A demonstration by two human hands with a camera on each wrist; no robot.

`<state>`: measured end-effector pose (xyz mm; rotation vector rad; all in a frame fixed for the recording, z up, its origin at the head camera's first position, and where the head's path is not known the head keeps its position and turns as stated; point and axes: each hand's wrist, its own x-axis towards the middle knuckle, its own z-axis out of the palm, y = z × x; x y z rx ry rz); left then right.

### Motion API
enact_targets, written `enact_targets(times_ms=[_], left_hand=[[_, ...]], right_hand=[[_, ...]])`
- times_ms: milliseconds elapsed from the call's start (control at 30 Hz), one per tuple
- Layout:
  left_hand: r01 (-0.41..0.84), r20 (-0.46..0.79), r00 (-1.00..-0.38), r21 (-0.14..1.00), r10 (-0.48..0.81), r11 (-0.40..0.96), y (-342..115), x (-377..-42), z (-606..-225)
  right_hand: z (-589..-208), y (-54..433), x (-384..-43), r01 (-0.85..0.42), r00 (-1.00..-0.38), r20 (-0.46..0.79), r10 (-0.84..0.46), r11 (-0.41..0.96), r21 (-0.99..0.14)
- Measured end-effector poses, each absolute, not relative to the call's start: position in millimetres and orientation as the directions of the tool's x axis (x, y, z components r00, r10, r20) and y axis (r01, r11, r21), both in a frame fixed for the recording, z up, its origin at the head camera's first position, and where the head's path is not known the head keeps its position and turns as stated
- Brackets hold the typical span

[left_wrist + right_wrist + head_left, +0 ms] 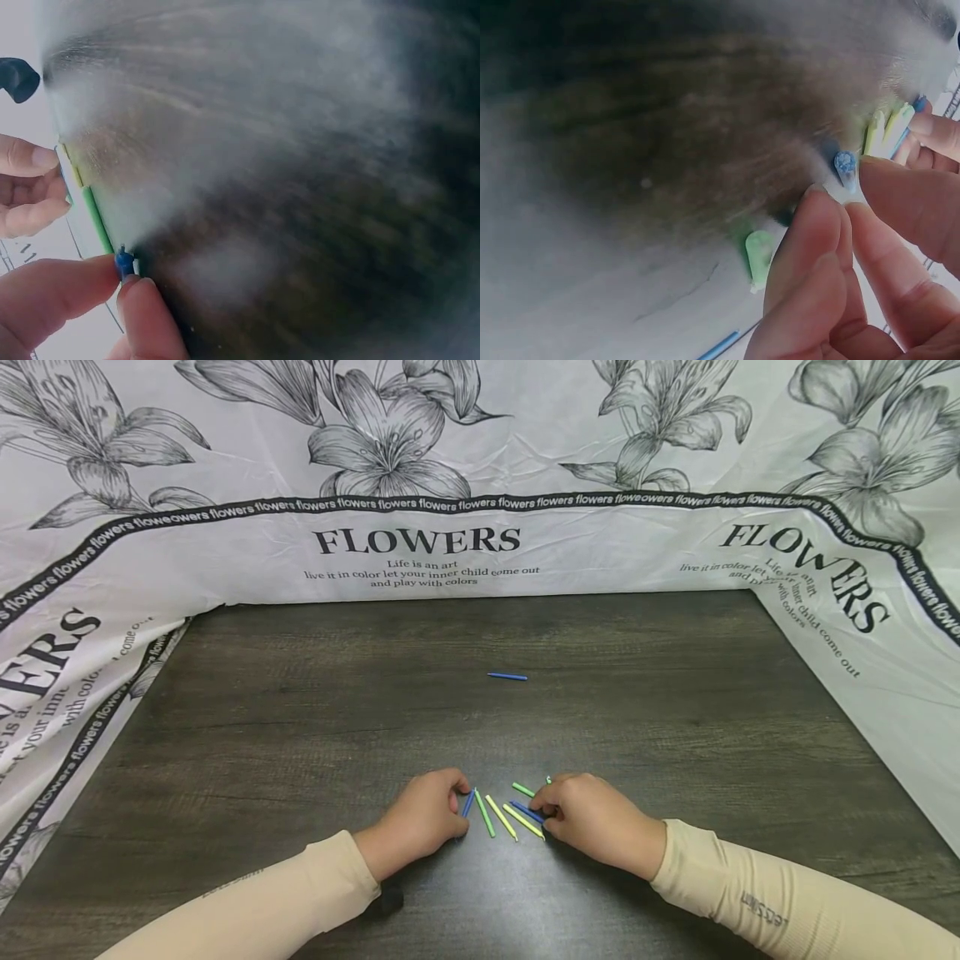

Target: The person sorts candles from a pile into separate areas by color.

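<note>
Left hand [416, 810] pinching blue stick [468, 804] left of yellow pair [501, 817], right hand [592, 817] straddling second stick [527, 812] rightwards, grip unclear

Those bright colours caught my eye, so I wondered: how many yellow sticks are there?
2. Both lie on the table: one yellow stick beside a green stick near the left hand, the other yellow stick by the right hand. Any under the hands would be hidden.

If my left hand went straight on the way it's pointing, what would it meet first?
Beyond the blue stick it pinches, your left hand would probably meet the nearest green stick, unless it passes above; height is unclear.
</note>
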<state>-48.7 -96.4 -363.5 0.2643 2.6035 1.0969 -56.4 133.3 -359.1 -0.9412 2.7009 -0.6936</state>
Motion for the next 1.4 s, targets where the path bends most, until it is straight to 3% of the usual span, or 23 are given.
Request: enact_targets(times_ms=[1033, 1400], left_hand=[[0.137, -0.192, -0.933, 0.592, 0.304, 0.794, -85.6, -47.0, -363.9], [0.122, -0.204, -0.932, 0.603, 0.3, 0.788, -87.0, -48.9, -365.2]], right_hand=[[-360.6, 132.1, -57.7, -0.563, -0.772, -0.005, -0.636, 0.687, -0.46], [-361.3, 131.3, -59.2, -0.558, -0.771, -0.011, -0.637, 0.683, -0.472]])
